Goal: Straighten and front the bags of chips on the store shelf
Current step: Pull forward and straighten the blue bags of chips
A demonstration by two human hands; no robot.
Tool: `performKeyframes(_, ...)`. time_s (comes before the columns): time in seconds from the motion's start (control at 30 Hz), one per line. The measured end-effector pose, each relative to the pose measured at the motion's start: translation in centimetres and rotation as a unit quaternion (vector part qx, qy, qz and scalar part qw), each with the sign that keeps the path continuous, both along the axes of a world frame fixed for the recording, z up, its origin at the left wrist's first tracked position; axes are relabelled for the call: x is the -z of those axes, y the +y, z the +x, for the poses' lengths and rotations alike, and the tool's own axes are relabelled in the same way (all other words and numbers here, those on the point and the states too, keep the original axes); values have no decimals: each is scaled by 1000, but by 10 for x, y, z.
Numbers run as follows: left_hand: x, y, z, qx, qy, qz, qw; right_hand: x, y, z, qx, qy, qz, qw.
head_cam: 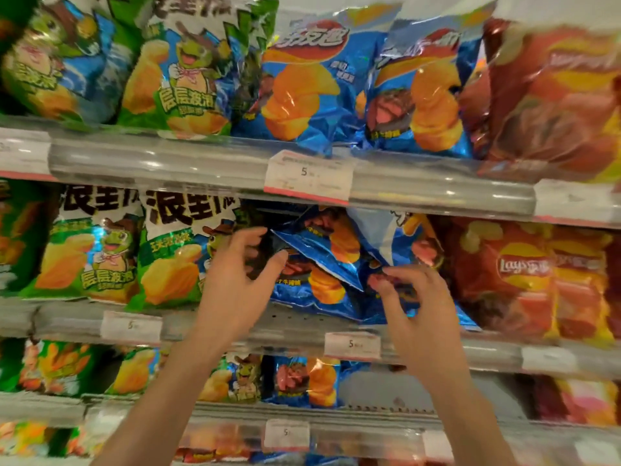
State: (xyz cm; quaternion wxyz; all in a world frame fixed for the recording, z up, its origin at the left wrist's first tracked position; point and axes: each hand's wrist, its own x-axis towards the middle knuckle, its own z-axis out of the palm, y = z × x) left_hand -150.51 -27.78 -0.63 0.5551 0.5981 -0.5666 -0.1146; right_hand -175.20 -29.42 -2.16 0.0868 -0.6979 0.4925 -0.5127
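On the middle shelf two blue chip bags lean crookedly: one tilted blue bag and a second blue bag to its right. My left hand reaches to the tilted bag's left edge, fingers spread, thumb touching the foil. My right hand pinches the lower part of the second blue bag with curled fingers. Green bags stand upright to the left, red bags to the right.
The shelf above holds green bags, blue bags and a red bag. Price rails with tags run along each shelf edge. The lower shelf has a blue bag with a gap beside it.
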Motion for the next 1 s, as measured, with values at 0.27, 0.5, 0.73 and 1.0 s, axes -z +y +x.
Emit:
performKeyframes(0.27,-29,-86,-2,13,-165,133,977,1,-54,-2,91,250,-57,962)
performKeyframes(0.5,-31,-99,0,37,-165,171,971,-1,-62,6,119,271,-4,955)
performKeyframes(0.73,-32,-42,19,29,-68,114,991,-16,-65,14,116,246,52,961)
performKeyframes(1.0,-13,0,51,81,27,128,988,-38,-33,64,-63,-25,186,980)
